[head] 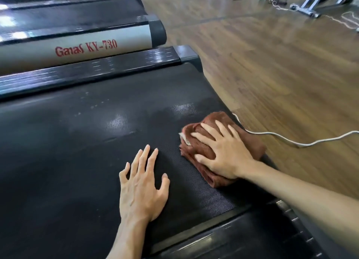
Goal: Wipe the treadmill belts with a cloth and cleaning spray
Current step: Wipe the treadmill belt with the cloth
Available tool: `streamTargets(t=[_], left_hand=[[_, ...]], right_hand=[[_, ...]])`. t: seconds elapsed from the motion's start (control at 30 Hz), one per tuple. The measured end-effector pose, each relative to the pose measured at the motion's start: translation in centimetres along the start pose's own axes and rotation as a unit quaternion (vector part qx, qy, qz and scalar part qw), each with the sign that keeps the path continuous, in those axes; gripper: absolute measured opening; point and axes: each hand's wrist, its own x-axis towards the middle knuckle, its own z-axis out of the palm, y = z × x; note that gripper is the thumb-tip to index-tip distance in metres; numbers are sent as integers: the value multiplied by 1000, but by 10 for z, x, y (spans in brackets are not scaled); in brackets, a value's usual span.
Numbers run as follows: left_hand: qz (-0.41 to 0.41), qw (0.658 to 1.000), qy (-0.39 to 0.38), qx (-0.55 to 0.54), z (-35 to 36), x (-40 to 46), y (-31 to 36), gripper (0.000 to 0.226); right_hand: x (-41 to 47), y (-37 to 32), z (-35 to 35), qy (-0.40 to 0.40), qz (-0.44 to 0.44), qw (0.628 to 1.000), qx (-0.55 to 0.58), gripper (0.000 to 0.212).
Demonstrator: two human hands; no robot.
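Note:
A black treadmill belt (81, 142) fills the lower left of the head view. A folded brown cloth (215, 122) lies on the belt near its rear end. My right hand (223, 152) presses flat on the cloth with fingers spread. My left hand (142, 183) rests flat on the bare belt, just left of the cloth, fingers straight and spread. Wet shiny patches show on the belt beyond the cloth. No spray bottle is in view.
A second treadmill with a grey side rail (85, 47) marked "Ganas KY-730" stands behind. A white cable (303, 143) runs over the wooden floor (272, 74) at the right. Metal frames of gym equipment (310, 6) stand at the top right.

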Motion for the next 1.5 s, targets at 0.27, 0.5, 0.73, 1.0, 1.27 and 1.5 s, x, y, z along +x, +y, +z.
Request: streamTargets(t=[0.27,0.5,0.73,1.0,1.27,1.5], left_hand=[[3,1000,-1,-7,1,0,-1,76],[-2,1000,-5,-7,-1,0,-2,76],[-2,1000,-5,-7,1,0,-2,76],[0,1000,-6,-9,-1,1,-1,78],[-2,1000,-16,-9,-3,1,-1,77],[-1,1000,-16,-2,-4,0,-1,78]], right_hand=[[111,18,-13,6,175,984,10,76],[41,-11,0,19,-52,998,4,84],[100,-3,-4,22,159,987,-4,79],[85,-26,-4,-7,-139,990,6,78],[119,-10,-6,29,97,995,-3,82],[86,-39,-3,1,-88,996,8,84]])
